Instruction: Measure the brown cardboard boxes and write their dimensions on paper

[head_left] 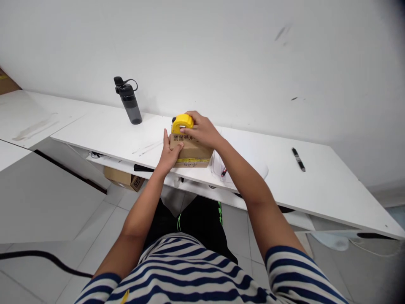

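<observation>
Two hands meet at a cardboard box (193, 153) near the front edge of the table (316, 185). The right hand (202, 131) has its grip closed over a yellow tape measure (182, 122) on top of the box; the left hand (168, 153) lies open, pressed flat against the box's left end.

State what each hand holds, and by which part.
Right hand: yellow tape measure, by its casing. Left hand: cardboard box, at its left end.
</observation>
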The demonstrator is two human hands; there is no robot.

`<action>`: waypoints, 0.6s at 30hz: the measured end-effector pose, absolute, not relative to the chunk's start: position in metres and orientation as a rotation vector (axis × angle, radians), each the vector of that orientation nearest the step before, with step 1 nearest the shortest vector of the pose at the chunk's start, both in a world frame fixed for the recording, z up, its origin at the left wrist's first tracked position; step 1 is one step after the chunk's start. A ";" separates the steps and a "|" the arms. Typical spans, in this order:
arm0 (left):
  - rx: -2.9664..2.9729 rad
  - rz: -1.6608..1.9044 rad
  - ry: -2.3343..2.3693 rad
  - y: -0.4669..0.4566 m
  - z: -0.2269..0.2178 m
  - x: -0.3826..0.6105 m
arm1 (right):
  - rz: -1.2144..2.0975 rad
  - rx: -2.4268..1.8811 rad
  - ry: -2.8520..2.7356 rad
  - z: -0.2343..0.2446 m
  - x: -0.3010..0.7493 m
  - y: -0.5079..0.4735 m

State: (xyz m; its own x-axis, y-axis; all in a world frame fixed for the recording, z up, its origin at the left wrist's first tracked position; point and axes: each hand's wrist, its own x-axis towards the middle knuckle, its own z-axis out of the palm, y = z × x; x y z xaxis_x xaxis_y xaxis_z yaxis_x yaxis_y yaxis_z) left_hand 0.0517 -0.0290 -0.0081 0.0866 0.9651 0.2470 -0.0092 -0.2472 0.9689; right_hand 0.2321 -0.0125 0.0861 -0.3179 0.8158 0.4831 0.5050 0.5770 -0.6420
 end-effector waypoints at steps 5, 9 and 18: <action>1.497 1.387 1.125 -0.020 -0.016 0.050 | 0.387 -1.172 -1.466 0.062 0.295 -0.024; 1.585 1.375 1.134 -0.018 -0.009 0.045 | 0.599 -1.396 -1.040 0.030 0.359 -0.027; 1.679 1.357 1.227 -0.024 0.001 0.046 | 0.435 -1.952 -1.120 -0.036 0.430 -0.040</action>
